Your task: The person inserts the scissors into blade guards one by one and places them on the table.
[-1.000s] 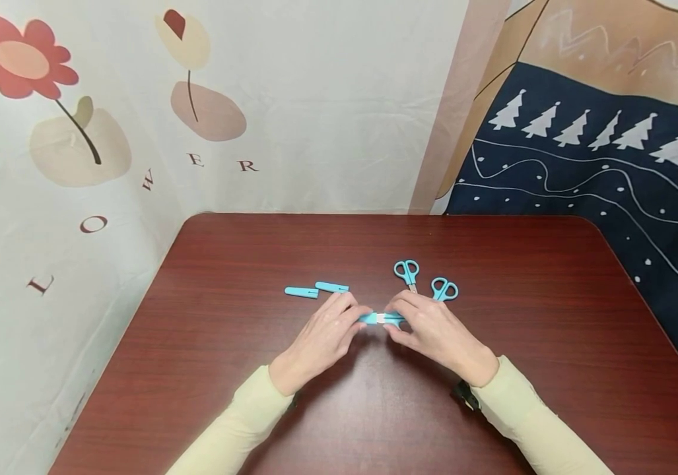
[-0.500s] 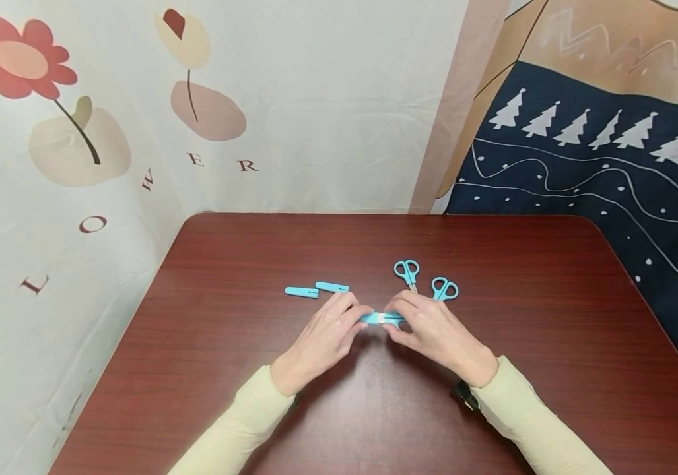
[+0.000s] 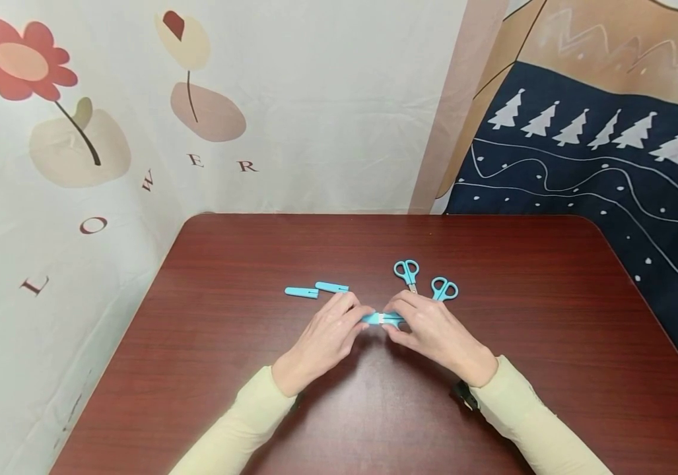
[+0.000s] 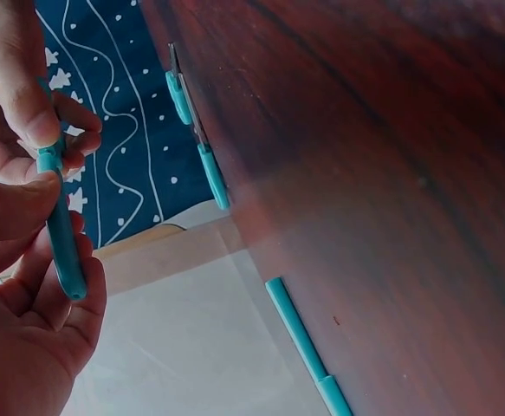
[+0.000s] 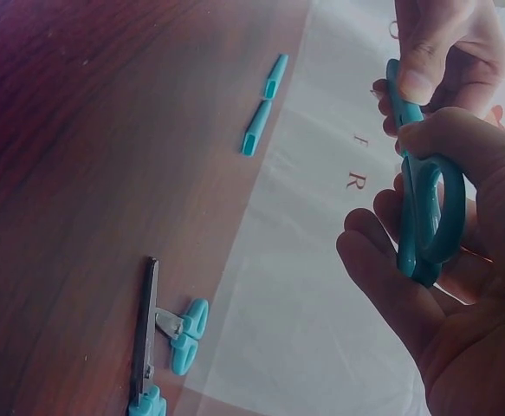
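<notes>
Both hands meet over the middle of the table in the head view. My left hand (image 3: 323,336) pinches a light-blue blade cover (image 4: 65,247) between thumb and fingers. Opposite it, my right hand (image 3: 436,333) grips a pair of small scissors (image 5: 447,212) by the light-blue handles, thumb on top near the pivot. The blades point left into the cover's mouth, and only a short pale strip of metal (image 3: 381,318) shows between cover and handles. The rest of the blades is hidden inside the cover.
Two more scissors, one farther back (image 3: 406,271) and one to its right (image 3: 445,288), lie uncovered beyond my right hand. Beyond my left hand, two loose blade covers, left (image 3: 301,292) and right (image 3: 332,287), lie end to end. A printed cloth (image 3: 327,132) hangs behind the table (image 3: 243,251).
My left hand has edged slightly right with the blade cover, so the strip of bare blade is shorter. My right hand and the things on the table stay where they were.
</notes>
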`<action>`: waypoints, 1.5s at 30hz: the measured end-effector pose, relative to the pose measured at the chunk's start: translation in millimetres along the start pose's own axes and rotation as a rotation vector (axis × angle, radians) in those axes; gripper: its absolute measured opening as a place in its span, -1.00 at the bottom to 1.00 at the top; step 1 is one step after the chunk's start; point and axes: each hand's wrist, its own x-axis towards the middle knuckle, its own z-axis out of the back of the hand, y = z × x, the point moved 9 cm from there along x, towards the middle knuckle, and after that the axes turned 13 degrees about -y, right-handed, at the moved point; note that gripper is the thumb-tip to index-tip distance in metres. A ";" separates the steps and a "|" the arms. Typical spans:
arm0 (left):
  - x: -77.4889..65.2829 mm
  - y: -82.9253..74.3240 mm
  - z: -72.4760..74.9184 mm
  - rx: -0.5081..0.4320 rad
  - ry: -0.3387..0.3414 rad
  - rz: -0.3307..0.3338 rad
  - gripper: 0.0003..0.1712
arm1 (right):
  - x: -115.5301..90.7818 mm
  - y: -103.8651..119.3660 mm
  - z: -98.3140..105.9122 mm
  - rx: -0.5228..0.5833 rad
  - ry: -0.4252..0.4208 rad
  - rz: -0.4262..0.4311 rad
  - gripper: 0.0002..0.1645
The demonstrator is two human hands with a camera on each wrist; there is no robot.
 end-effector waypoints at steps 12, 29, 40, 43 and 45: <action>2.7 -3.2 0.9 0.009 -0.022 0.004 -0.83 | 1.0 -0.2 -4.1 -0.006 0.040 -0.034 -0.69; 2.2 -2.6 1.8 -0.010 -0.014 -0.005 -0.76 | -2.7 -5.1 -5.4 -0.025 0.036 -0.046 -0.72; 0.5 0.6 -0.7 -0.021 0.003 0.025 -0.78 | -2.7 -5.2 -7.1 -0.014 0.048 -0.057 -0.72; 0.6 0.1 -0.7 -0.017 -0.001 0.018 -0.77 | -3.0 -5.4 -8.1 -0.009 0.052 -0.060 -0.72; 0.5 -0.2 -0.9 -0.008 0.000 0.013 -0.77 | -3.4 -5.4 -8.8 -0.003 0.057 -0.064 -0.73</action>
